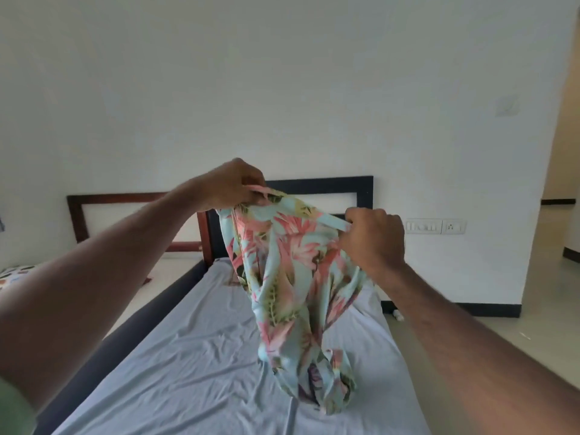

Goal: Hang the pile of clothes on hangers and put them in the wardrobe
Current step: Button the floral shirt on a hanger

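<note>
Over on the far left, a patterned pillow [18,275] peeks in at the edge, with a reddish-brown wooden frame [77,215] leaning against the white wall [282,89] behind it. Moving in, the left hand [230,183] is up high, fingers curled tight and pinching one top corner of the floral garment [292,277] (pale blue with pink and green leaves). The cloth stretches across between both hands and hangs down, its lower end bunched and touching the light grey bedsheet [188,372], which is creased all over. Behind the garment stands the dark headboard [320,183] against the wall. The right hand [375,240] sits a little lower than the left, fingers closed, gripping the other top edge of the fabric between thumb and fingers. Further right, a switch plate [434,227] on the wall, a small white object [398,315] on the floor by the dark skirting, and a doorway opening at the far edge.
</note>
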A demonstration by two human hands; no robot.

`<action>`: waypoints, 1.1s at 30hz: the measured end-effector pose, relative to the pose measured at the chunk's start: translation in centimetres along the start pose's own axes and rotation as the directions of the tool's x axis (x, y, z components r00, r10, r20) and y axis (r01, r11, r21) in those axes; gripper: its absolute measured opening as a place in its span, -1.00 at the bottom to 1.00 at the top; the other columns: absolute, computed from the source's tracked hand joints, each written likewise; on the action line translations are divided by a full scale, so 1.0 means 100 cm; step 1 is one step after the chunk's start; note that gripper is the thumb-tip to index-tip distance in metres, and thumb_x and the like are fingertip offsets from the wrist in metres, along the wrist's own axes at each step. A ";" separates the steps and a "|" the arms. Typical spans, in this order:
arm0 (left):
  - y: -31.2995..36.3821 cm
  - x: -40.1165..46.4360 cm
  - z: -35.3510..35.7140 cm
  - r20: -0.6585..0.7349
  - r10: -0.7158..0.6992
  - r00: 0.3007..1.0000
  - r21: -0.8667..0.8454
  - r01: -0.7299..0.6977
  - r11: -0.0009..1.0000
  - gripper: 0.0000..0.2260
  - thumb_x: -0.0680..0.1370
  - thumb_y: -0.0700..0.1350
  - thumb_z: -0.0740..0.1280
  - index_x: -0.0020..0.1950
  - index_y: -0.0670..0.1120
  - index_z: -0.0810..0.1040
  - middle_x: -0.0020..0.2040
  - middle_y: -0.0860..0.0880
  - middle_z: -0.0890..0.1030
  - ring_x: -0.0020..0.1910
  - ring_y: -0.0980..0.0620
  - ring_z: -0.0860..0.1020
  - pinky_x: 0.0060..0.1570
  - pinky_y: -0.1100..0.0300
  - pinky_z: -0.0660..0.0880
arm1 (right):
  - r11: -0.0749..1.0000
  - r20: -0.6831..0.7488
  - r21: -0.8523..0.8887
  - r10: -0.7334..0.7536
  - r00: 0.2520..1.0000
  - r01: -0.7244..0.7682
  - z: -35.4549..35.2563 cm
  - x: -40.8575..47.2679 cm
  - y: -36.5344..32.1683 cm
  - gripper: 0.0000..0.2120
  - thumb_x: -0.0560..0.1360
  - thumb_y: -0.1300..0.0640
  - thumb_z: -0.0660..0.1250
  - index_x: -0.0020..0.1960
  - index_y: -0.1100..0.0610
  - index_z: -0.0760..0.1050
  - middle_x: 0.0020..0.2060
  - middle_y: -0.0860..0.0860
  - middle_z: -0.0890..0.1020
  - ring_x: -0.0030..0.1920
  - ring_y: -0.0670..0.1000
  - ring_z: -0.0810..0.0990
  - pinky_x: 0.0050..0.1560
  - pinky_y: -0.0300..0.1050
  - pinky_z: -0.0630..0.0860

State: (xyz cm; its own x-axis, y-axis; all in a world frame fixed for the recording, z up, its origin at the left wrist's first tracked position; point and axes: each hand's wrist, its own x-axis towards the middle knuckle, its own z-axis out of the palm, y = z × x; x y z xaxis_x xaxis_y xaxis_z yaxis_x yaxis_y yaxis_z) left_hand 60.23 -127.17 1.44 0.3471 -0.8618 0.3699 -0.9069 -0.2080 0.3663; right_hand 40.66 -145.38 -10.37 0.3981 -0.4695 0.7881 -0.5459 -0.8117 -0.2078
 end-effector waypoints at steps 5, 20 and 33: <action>-0.023 -0.010 -0.025 -0.168 -0.176 0.970 -0.408 0.094 0.908 -0.94 0.55 -0.31 0.41 0.01 -0.21 0.59 -0.13 -0.11 0.60 -0.27 0.01 0.61 -0.38 0.19 0.56 | 0.741 0.325 0.597 0.126 0.937 -0.306 -0.007 0.023 0.011 -0.61 0.46 -0.04 0.53 -0.17 0.29 0.52 -0.34 0.02 0.51 -0.34 0.00 0.45 -0.28 -0.13 0.27; -0.084 -0.050 -0.070 -0.187 -0.228 0.955 -0.652 0.053 0.756 -0.93 0.55 -0.30 0.35 -0.01 -0.22 0.62 -0.08 -0.18 0.67 -0.15 -0.07 0.68 -0.18 0.05 0.66 | 0.412 0.420 0.808 0.096 0.902 -0.420 -0.022 0.013 0.057 -0.85 0.48 0.10 0.53 -0.05 0.05 0.57 0.00 0.19 0.70 -0.07 0.10 0.71 -0.07 0.03 0.64; -0.071 -0.062 -0.113 -0.484 -0.238 0.842 -0.473 -0.022 0.881 -0.90 0.54 -0.29 0.42 -0.11 -0.10 0.63 -0.36 0.07 0.69 -0.36 0.10 0.66 -0.37 0.23 0.63 | 0.886 0.073 0.464 -0.060 0.996 0.020 -0.048 0.062 0.034 -0.80 0.59 0.13 0.41 0.16 0.19 0.67 -0.08 -0.07 0.68 -0.18 -0.13 0.62 -0.18 -0.49 0.36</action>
State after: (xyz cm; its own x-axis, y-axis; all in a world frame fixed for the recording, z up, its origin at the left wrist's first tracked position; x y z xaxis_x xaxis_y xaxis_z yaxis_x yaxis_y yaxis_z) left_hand 67.22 -115.15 6.21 0.6240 -0.4525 0.6371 -0.6937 0.0546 0.7182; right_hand 37.71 -149.34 -3.43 0.4831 -0.4439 0.7547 -0.1338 -0.8893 -0.4374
